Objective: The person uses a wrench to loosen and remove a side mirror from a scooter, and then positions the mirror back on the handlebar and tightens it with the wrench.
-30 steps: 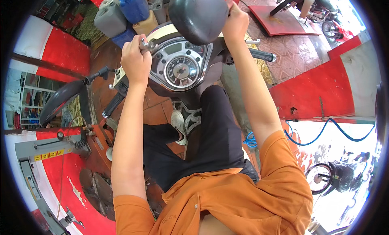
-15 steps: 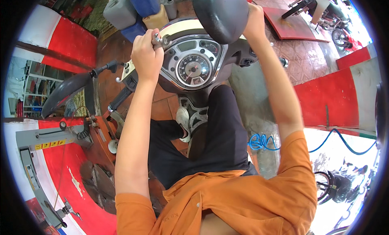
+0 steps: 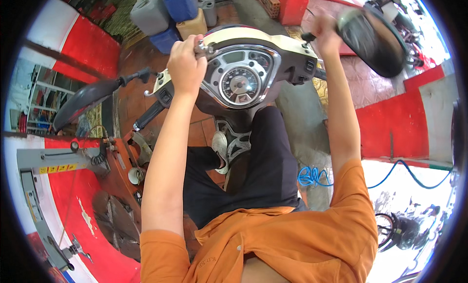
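Observation:
I sit astride a scooter with a cream handlebar cover [image 3: 248, 35] and a round speedometer in a chrome-edged instrument panel [image 3: 240, 84]. My left hand [image 3: 186, 66] is closed above the panel's left side, around a shiny metal tool [image 3: 204, 48] whose rounded end pokes out past the fingers; the rest is hidden. At the right end of the handlebar, my right hand [image 3: 325, 35], smeared by motion, is wrapped round the stem of the right mirror [image 3: 373, 39]. The stem's black base shows just left of the fingers. The left mirror [image 3: 85, 105] stands out on its own stem.
Plastic jerrycans [image 3: 178, 7] are stacked beyond the handlebar on the left. A grey metal machine arm [image 3: 58, 161] stands at the left by a red and white wall. A coiled blue hose [image 3: 312, 176] lies on the right. Other motorbikes [image 3: 404, 229] stand outside.
The right mirror has swung from over the instrument panel out to the right, my right hand turning with it. My left hand keeps its grip on the metal tool.

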`<state>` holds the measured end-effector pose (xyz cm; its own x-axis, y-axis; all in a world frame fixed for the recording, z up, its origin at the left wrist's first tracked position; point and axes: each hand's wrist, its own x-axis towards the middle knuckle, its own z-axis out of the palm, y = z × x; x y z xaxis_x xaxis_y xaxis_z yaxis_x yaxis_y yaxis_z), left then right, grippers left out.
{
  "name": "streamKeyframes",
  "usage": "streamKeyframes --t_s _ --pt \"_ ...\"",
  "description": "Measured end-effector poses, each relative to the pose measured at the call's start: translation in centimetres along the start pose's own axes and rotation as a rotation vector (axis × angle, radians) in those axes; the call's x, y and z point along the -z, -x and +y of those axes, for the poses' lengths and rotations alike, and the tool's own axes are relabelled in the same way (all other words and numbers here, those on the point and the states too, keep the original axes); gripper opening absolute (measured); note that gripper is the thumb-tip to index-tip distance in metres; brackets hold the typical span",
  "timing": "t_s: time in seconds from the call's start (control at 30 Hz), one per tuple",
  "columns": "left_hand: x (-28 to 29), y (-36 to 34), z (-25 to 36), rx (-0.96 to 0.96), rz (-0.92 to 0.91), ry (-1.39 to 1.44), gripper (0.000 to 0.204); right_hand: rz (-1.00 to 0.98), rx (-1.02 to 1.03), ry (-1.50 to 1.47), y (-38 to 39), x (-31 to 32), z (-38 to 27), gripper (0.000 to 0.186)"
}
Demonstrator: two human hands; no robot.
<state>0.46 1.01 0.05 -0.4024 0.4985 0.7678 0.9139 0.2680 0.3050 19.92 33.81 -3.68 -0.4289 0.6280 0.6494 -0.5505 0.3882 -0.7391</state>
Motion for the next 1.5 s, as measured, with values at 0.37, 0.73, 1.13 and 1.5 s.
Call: streamKeyframes --t_s 0.37,0.73,1.13,1.5 --pt "0.4 0.4 -1.0 -0.02 -0.004 -0.003 0.01 0.504 0.07 0.161 1.6 -8.4 -5.5 0.043" --pt "0.6 0.3 -0.6 0.004 -0.015 -0.044 0.009 0.4 0.426 0.916 2.2 -11.2 -5.0 0.024" --pt "0.7 0.3 -0.8 0.013 -0.028 -0.047 0.005 0.0 -0.214 0.449 -2.8 -8.7 -11.3 0.05" --pt "1.3 0.5 -1.1 -0.011 0.006 -0.019 0.009 0.044 -0.407 0.129 11.5 -6.4 -17.9 0.044"
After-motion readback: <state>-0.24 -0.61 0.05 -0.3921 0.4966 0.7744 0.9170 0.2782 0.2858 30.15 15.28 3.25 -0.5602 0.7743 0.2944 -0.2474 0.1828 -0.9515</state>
